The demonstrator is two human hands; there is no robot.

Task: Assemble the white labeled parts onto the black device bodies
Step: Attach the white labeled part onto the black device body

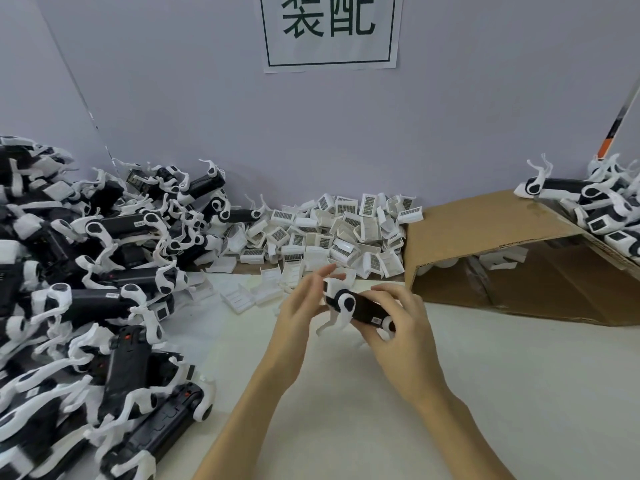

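Bare table [485, 393] is lying open across the near right and centre, giving free passage. A heap of black bodies [86, 289] is blocking the whole left side, reaching to the near edge. White parts [329, 230] are piling along the wall at centre. A tipped cardboard box [502, 258] is obstructing the far right, with more bodies [595, 202] resting on top.
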